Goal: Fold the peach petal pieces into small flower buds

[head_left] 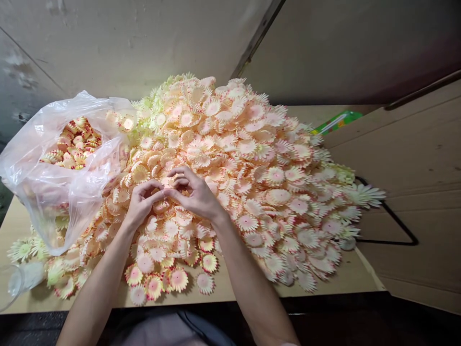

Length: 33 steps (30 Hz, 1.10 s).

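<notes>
Head view shows the left hand (142, 202) and the right hand (196, 192) meeting fingertip to fingertip over a big heap of fabric flowers (252, 158). Each grip is narrow, thumb and forefingers pinched on one small peach flower head (166, 186). The fingers cover most of it, so I cannot tell whether it is a single layer or several.

The held piece sits between the two grips, just above the heap and touching nothing else that I can make out. Left of the grip, and near it, a clear plastic bag (54, 192) slumps open with more flower pieces (74, 139) inside. Beyond and to the right of the grip the heap rises and spreads widely.

As a judgement, the main risk is the thin petals. A pinch this tight could crease or split a layer, and a slip would drop the piece into look-alike flowers, where it would be hard to find. The forearms lie across the near edge of the heap, so a sideways sweep could push loose flowers off the near edge.

The counter (353, 274) is pale and wood-toned, and shows bare only along its near and right edges. Well to the right of the grip a black wire loop (392, 221) lies against a sheet of cardboard (414, 158), with a green packet (336, 122) past the heap. A grey, scuffed wall (126, 43) closes the back.
</notes>
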### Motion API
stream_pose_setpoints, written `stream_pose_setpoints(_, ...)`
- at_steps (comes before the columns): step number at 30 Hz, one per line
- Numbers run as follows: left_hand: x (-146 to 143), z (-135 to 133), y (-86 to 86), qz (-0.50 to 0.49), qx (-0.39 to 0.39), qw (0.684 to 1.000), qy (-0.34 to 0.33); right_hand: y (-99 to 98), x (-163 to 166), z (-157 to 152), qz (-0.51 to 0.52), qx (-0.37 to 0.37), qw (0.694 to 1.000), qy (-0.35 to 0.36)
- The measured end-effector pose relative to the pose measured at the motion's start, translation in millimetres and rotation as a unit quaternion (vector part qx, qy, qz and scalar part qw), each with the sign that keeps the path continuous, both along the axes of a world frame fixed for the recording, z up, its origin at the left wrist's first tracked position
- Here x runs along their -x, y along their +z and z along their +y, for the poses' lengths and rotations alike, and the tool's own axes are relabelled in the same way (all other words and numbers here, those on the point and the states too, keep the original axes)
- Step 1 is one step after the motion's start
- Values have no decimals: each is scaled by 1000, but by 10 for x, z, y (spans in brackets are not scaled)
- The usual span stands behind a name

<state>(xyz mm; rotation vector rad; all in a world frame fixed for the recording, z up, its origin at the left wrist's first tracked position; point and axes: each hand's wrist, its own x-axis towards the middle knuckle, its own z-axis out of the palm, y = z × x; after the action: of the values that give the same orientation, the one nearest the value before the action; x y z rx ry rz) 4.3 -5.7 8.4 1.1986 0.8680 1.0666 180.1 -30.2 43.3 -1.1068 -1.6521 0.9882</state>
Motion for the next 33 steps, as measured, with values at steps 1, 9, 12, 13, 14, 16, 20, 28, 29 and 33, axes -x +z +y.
stream_pose_setpoints(1, -6, -7, 0, -14, 7, 1000, -4, 0, 9, 4, 19, 4, 1000, -7)
stream_pose_setpoints(9, -42, -65, -9, -118, 67, 990, -49, -3, 3, -24, 109, 29, 994, 9)
stream_pose_setpoints(12, -52, -97, -1, -120, 53, 989, -71, -11, -19, -34, 146, 57, 987, 42)
stream_pose_setpoints(13, -56, -107, 10, -119, 51, 989, -79, -13, -23, -31, 159, 68, 984, 50)
stream_pose_setpoints(14, -59, -113, 24, -117, 51, 988, -86, -14, -28, -25, 172, 79, 981, 54)
stream_pose_setpoints(16, -53, -114, 53, -113, 59, 986, -108, -6, -64, -8, 185, 107, 975, 63)
stream_pose_setpoints(20, 33, -51, 79, -136, 95, 976, -140, 58, -320, 7, 201, 116, 970, 72)
stream_pose_setpoints(28, 13, 32, 6, -166, 73, 983, 5, 170, -544, -2, 174, 28, 980, -98)
stream_pose_setpoints(29, -15, 30, 1, -164, 68, 984, 14, 155, -493, 8, 154, 36, 983, -90)
stream_pose_setpoints(33, -54, 45, -18, -162, 39, 985, 37, 62, -354, 56, 129, 56, 989, -44)
